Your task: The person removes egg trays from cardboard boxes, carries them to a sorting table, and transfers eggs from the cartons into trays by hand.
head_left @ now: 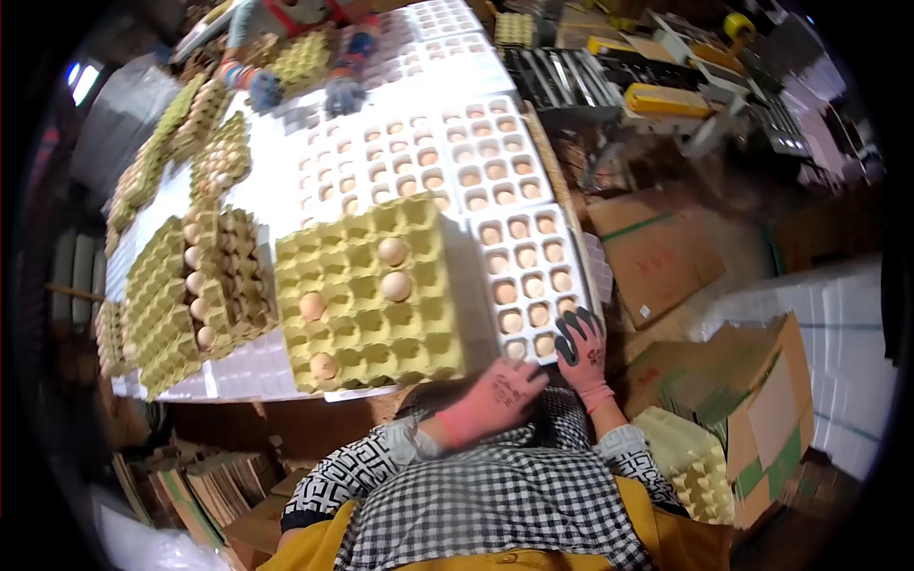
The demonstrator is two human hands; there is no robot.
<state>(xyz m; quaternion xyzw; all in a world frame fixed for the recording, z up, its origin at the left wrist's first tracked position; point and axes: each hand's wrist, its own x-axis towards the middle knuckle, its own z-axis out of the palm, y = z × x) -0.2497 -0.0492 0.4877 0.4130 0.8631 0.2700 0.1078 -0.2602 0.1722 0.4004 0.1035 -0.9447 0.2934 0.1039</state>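
My left hand (490, 403), in a pink glove, is just below the near edge of a white compartment tray (486, 277) of eggs. Its fingers are bent together and their tips are hidden, so I cannot see what they hold, if anything. My right hand (583, 354), gloved in pink with dark fingertips, rests at the tray's near right corner, fingers stretched over its edge. An egg sits in each visible cup of this tray. To the left lies a stack of yellow pulp egg trays (357, 314); the top one holds several scattered eggs, one an egg (391, 251) near its far side.
More white trays of eggs (409, 157) fill the table's middle. Pulp trays (205, 285) lean on the left. Across the table, another person's gloved hands (305, 93) are near a pulp tray (305, 59). Cardboard boxes (657, 247) and a roller conveyor (562, 78) are at right.
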